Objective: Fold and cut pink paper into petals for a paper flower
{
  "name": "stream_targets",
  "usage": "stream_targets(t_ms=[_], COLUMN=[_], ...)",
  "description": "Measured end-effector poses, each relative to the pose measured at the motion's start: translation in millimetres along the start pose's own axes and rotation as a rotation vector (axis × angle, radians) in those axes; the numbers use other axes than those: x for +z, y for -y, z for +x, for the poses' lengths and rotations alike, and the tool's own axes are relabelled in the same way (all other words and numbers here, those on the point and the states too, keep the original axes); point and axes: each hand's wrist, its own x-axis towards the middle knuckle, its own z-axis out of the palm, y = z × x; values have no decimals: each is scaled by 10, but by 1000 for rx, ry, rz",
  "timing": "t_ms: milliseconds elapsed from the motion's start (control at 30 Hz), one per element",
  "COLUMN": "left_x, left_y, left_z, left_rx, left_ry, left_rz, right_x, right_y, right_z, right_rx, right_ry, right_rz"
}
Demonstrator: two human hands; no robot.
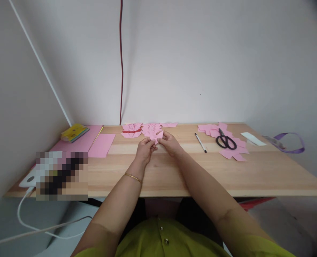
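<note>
Between my two hands, just above the wooden table [163, 178], is a small piece of pink paper [159, 135]. My left hand [146, 147] pinches its lower left part between thumb and fingers. On its right side, my right hand [170, 143] grips the paper with thumb and bent fingers. Whether the piece is folded I cannot tell, since fingers cover part of it. Right behind lie several creased pink paper pieces [150, 127], and left of these more pink shapes [131, 134] with a red strip [131, 131] across them.
To the right are a pen [200, 142], black-handled scissors [226, 141] on pink paper scraps [234, 154], a white strip [253, 139] and a purple strap [289, 151]. Pink sheets [102, 145], a pencil [96, 136], a yellow packet [75, 132] and a white power strip [30, 179] lie left.
</note>
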Motion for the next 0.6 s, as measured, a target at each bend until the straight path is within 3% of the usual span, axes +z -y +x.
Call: stream_targets(t_ms=[333, 600], left_x=[2, -53], left_y=[17, 103], left_z=[10, 78], left_rx=[-13, 100], left_ry=[-19, -37], left_rz=[8, 176], right_x=[27, 18], right_y=[10, -25], right_z=[5, 3], right_rx=[-48, -63], right_ry=[-31, 23], right_rz=[-130, -177])
